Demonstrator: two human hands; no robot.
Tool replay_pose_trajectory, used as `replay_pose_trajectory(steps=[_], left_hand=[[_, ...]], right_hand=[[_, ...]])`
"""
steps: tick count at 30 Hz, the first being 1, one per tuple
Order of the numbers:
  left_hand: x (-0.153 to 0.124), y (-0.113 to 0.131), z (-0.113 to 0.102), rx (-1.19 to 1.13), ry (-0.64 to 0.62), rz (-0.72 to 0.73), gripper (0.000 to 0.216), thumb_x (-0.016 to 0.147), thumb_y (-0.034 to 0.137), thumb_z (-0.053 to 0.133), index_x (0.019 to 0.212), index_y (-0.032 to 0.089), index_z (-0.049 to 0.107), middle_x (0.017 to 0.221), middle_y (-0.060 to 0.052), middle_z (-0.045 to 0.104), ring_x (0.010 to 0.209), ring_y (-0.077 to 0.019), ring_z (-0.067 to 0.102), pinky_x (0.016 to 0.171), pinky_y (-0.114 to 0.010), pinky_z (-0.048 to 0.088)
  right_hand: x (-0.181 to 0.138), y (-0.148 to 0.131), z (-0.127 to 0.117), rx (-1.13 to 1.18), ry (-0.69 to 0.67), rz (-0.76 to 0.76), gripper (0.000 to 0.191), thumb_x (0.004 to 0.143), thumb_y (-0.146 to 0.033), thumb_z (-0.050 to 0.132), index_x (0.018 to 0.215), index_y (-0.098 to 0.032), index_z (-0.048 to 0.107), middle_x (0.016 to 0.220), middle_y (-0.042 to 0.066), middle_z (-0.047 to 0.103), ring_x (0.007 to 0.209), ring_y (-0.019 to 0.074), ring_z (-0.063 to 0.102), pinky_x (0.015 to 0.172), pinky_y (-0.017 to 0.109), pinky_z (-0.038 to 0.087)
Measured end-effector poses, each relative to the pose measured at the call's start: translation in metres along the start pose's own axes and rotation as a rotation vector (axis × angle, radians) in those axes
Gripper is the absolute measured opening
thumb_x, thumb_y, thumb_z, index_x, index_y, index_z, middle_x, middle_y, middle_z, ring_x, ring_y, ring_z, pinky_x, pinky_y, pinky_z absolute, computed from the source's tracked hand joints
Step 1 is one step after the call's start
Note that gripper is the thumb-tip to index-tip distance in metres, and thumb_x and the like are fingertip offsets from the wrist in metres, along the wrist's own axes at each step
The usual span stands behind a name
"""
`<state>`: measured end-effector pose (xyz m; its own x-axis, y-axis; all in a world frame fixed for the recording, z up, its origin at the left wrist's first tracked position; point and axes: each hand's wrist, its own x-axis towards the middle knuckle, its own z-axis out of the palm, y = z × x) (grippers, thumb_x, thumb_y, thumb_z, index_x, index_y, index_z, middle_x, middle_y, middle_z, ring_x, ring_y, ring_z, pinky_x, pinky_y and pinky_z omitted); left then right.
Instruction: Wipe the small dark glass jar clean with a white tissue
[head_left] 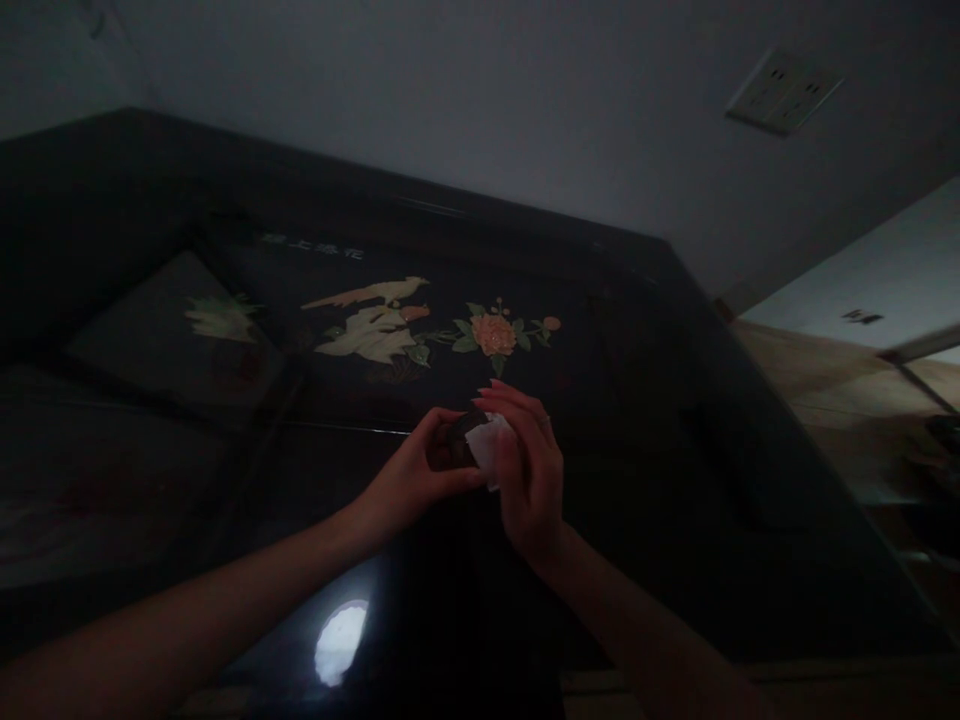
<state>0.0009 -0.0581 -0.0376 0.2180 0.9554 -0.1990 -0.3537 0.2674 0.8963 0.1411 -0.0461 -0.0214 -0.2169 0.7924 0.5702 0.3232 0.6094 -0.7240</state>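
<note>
My left hand (416,470) curls its thumb and fingers around a small dark, rounded object (459,437); the dim light hides what kind of thing it is. A crumpled white tissue (487,447) is pressed against that object's right side by my right hand (531,465), whose fingers are bent over it. Both hands meet in front of a glossy black surface (622,440). Just beyond the fingertips, the surface bears a pink flower (493,334) with green leaves and a pale bird (390,290) on a rock.
Behind the black surface rises a grey wall (450,90) with a double socket plate (784,92) at upper right. Another pale green decoration (221,317) shows at left. A bright round reflection (341,640) lies low on the gloss. At far right, light brown flooring (810,380) is visible.
</note>
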Motion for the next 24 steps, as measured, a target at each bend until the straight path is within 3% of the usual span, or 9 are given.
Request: replay_pose_trajectory(steps=[3,6,12,17,21,24], left_hand=[[0.0,0.001,0.001,0.025,0.004,0.001,0.044,0.06,0.022,0.079,0.096,0.02,0.052,0.091,-0.001,0.064,0.086,-0.0184,0.062,0.076,-0.031,0.048],[0.0,0.001,0.001,0.035,0.016,-0.004,0.042,0.061,0.022,0.078,0.094,0.019,0.053,0.091,-0.001,0.064,0.085,-0.0175,0.061,0.076,-0.03,0.048],[0.0,0.003,0.001,0.007,-0.015,-0.032,0.051,0.055,0.02,0.081,0.096,0.02,0.052,0.097,-0.002,0.065,0.09,-0.0198,0.063,0.083,-0.035,0.048],[0.0,0.003,0.0,-0.008,-0.036,-0.044,0.049,0.056,0.017,0.081,0.096,0.02,0.052,0.105,-0.003,0.064,0.095,-0.0203,0.063,0.087,-0.037,0.048],[0.001,0.001,0.0,-0.02,-0.036,-0.05,0.051,0.055,0.017,0.082,0.096,0.02,0.051,0.107,-0.004,0.064,0.099,-0.0227,0.063,0.09,-0.04,0.048],[0.001,-0.001,-0.001,-0.026,-0.04,-0.057,0.051,0.058,0.017,0.081,0.1,0.02,0.052,0.109,-0.004,0.064,0.102,-0.0225,0.063,0.093,-0.041,0.046]], right_hand=[[0.001,-0.003,-0.001,-0.072,-0.042,-0.091,0.03,0.09,-0.018,0.043,0.115,-0.024,0.059,0.117,0.007,0.061,0.121,0.0226,0.05,0.104,0.047,0.037],[0.003,-0.006,-0.001,-0.034,-0.033,-0.051,0.027,0.091,-0.019,0.044,0.109,-0.024,0.063,0.117,0.006,0.063,0.116,0.0212,0.053,0.104,0.045,0.037],[0.007,-0.001,0.001,0.375,0.09,0.361,0.03,0.094,-0.031,0.041,0.099,-0.022,0.069,0.11,0.005,0.068,0.103,0.0193,0.061,0.088,0.034,0.047],[0.012,0.01,0.004,0.835,0.058,0.733,0.037,0.088,-0.044,0.045,0.088,-0.018,0.072,0.091,0.006,0.073,0.087,0.0218,0.066,0.078,0.034,0.05],[0.014,0.014,0.005,1.057,0.007,0.849,0.04,0.086,-0.049,0.046,0.083,-0.017,0.07,0.089,0.007,0.073,0.088,0.0233,0.066,0.08,0.035,0.05],[0.012,0.013,0.005,0.997,0.031,0.808,0.039,0.087,-0.047,0.044,0.083,-0.017,0.07,0.089,0.007,0.073,0.085,0.0222,0.066,0.079,0.035,0.05]])
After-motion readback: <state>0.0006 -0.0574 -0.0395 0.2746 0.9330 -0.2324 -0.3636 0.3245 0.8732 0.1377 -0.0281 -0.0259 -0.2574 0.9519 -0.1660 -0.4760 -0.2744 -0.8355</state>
